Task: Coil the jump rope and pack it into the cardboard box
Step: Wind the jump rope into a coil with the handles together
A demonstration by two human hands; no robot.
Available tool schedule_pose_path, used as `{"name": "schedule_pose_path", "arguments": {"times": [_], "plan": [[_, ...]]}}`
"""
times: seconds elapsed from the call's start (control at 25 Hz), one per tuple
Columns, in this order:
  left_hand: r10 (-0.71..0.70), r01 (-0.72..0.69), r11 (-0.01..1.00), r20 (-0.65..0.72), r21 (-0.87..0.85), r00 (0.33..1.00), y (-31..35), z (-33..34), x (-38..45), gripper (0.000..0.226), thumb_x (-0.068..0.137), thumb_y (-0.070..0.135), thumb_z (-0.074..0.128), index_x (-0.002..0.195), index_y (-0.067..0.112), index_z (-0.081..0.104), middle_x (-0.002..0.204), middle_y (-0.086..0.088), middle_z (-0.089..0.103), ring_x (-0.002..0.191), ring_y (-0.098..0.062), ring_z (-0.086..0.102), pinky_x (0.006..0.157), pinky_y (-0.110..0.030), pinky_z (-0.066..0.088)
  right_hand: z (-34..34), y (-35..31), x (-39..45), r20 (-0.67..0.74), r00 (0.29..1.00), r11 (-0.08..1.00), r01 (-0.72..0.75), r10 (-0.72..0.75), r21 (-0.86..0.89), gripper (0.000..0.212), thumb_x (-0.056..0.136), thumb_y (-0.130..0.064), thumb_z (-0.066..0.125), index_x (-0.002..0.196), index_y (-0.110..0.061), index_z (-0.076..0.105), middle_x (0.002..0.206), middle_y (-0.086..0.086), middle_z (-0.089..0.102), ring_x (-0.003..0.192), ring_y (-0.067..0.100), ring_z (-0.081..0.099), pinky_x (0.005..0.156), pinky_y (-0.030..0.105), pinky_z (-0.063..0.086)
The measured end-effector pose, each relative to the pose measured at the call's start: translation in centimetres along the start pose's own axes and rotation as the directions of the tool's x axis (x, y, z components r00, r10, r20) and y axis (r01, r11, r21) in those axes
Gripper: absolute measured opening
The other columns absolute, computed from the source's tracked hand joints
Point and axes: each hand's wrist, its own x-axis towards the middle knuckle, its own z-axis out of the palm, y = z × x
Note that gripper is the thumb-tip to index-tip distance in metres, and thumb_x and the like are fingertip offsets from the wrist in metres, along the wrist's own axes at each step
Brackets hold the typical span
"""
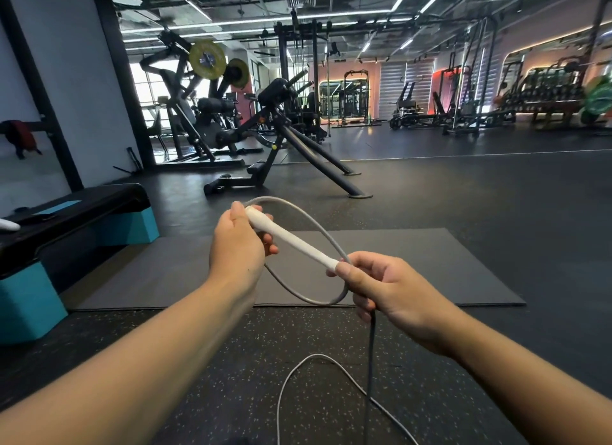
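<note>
I hold a white jump-rope handle (291, 237) level in front of me. My left hand (236, 246) grips its far end, where the grey rope (326, 234) comes out. My right hand (381, 284) pinches the near end of the handle together with the rope. The rope makes one loop from the left hand round to the right hand and below the handle. From my right hand the rope hangs down to the floor and curves in a loose arc (298, 368). A second white handle (8, 225) lies on the step platform at the left edge. No cardboard box is in view.
A grey exercise mat (430, 266) lies on the speckled rubber floor ahead. A black and teal step platform (76, 226) stands at the left. Weight machines (231, 123) and racks fill the back of the gym.
</note>
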Motion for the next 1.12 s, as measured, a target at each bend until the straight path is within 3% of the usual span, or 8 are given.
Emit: {"name": "schedule_pose_path", "arguments": {"times": [0.2, 0.36, 0.48, 0.56, 0.64, 0.88, 1.0, 1.12], "plan": [[-0.171, 0.178, 0.977, 0.065, -0.115, 0.983, -0.7, -1.4, -0.6, 0.039, 0.11, 0.028, 0.029, 0.109, 0.005, 0.06, 0.093, -0.012, 0.06, 0.073, -0.02, 0.055, 0.067, -0.038, 0.06, 0.1, 0.9, 0.4, -0.004, 1.0, 0.982, -0.014, 0.013, -0.188, 0.03, 0.1, -0.045, 0.054, 0.095, -0.018, 0.066, 0.069, 0.001, 0.043, 0.06, 0.02, 0.038, 0.061, 0.041, 0.035], [0.021, -0.063, 0.883, 0.094, 0.466, 0.995, 0.0, -3.1, 0.6, 0.03, 0.105, 0.026, 0.036, 0.113, 0.018, 0.064, 0.119, -0.006, 0.066, 0.1, -0.024, 0.061, 0.09, -0.049, 0.052, -1.0, 0.3, 0.4, 0.042, 0.998, 0.943, -0.029, 0.046, -0.332, 0.034, 0.101, -0.05, 0.05, 0.092, -0.019, 0.058, 0.068, -0.005, 0.043, 0.059, 0.011, 0.037, 0.059, 0.039, 0.035], [0.307, -0.636, 0.411, 0.557, 0.654, 0.771, 2.7, -2.0, 0.4, 0.037, 0.107, 0.039, 0.033, 0.122, 0.024, 0.064, 0.123, 0.008, 0.063, 0.114, -0.013, 0.056, 0.097, -0.037, 0.042, -1.8, -1.3, 0.6, 0.099, 0.995, 0.842, 0.04, 0.016, -0.537, 0.03, 0.104, -0.045, 0.047, 0.095, -0.018, 0.057, 0.07, -0.01, 0.048, 0.057, 0.003, 0.04, 0.058, 0.024, 0.038], [0.024, -0.787, 0.241, 0.808, 0.567, 0.589, 4.0, 0.8, -1.0, 0.044, 0.107, 0.045, 0.028, 0.115, 0.023, 0.066, 0.113, 0.007, 0.069, 0.107, -0.014, 0.06, 0.096, -0.036, 0.045, -1.8, -2.4, 0.7, 0.162, 0.987, 0.777, 0.113, -0.015, -0.62, 0.025, 0.105, -0.04, 0.047, 0.099, -0.018, 0.058, 0.076, -0.013, 0.052, 0.061, -0.001, 0.048, 0.061, 0.016, 0.039], [-0.229, -0.818, 0.169, 0.83, 0.549, 0.509, 4.1, 3.2, -2.1, 0.049, 0.106, 0.05, 0.025, 0.103, 0.02, 0.064, 0.099, 0.003, 0.071, 0.092, -0.018, 0.062, 0.086, -0.034, 0.045, -1.9, -3.1, 0.7, 0.217, 0.975, 0.754, 0.169, -0.036, -0.635, 0.017, 0.106, -0.034, 0.046, 0.108, -0.024, 0.06, 0.091, -0.018, 0.06, 0.078, -0.012, 0.056, 0.073, 0.007, 0.042], [-0.394, -0.84, 0.129, 0.805, 0.527, 0.444, 4.2, 4.8, -1.7, 0.063, 0.105, 0.053, 0.021, 0.102, 0.013, 0.07, 0.087, -0.003, 0.063, 0.085, -0.019, 0.058, 0.071, -0.017, 0.039, -3.8, -3.2, 0.9, 0.198, 0.976, 0.79, 0.19, -0.088, -0.583, 0.017, 0.097, -0.034, 0.064, 0.1, -0.021, 0.075, 0.099, -0.008, 0.077, 0.096, 0.01, 0.07, 0.092, 0.036, 0.053], [-0.37, -0.851, 0.108, 0.815, 0.514, 0.445, 4.6, 4.5, -1.1, 0.063, 0.104, 0.054, 0.023, 0.088, 0.014, 0.069, 0.076, 0.003, 0.06, 0.068, -0.009, 0.054, 0.059, -0.013, 0.038, -4.9, -3.4, 0.6, 0.128, 0.989, 0.857, 0.124, -0.069, -0.5, 0.038, 0.084, -0.054, 0.071, 0.088, -0.016, 0.073, 0.073, -0.004, 0.069, 0.067, 0.015, 0.062, 0.07, 0.035, 0.052], [-0.266, -0.687, 0.446, 0.818, 0.573, 0.509, 4.5, 2.6, 0.6, 0.055, 0.103, 0.056, 0.029, 0.078, 0.016, 0.057, 0.062, 0.009, 0.047, 0.051, -0.008, 0.041, 0.053, -0.02, 0.035, -6.6, -3.1, -0.2, 0.034, 0.999, 0.916, 0.033, -0.021, -0.4, 0.046, 0.082, -0.054, 0.069, 0.078, -0.009, 0.065, 0.066, 0.002, 0.062, 0.064, 0.014, 0.062, 0.071, 0.029, 0.054]]}}
